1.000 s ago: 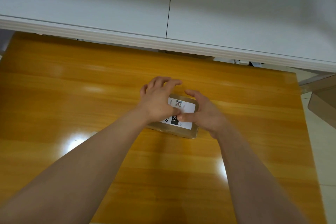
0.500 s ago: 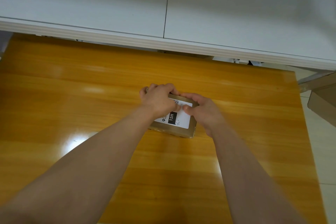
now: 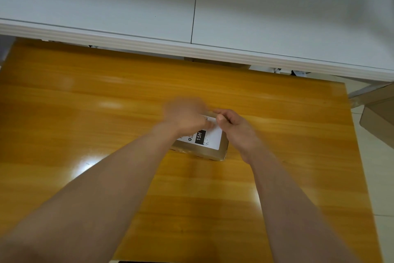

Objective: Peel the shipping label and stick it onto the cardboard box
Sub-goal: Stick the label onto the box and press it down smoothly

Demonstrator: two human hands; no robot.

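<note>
A small flat cardboard box [image 3: 201,151] lies on the orange wooden table [image 3: 85,117], just right of centre. A white shipping label [image 3: 213,139] with a black "15H" patch lies flat on its top face. My left hand [image 3: 185,116] is motion-blurred and covers the label's far left part; its fingers cannot be made out. My right hand [image 3: 235,128] sits at the box's far right corner with fingers curled and the thumb pressed on the label's far edge. The label's upper part is hidden under both hands.
A white cabinet front [image 3: 149,11] with a ridged lower rim runs along the table's far edge. Open brown cartons [image 3: 378,117] stand on the tiled floor past the table's right edge.
My left hand has slid back toward the near-left across the label and is now blurred. My right hand has curled tighter at the far right corner. The box has stayed put.
</note>
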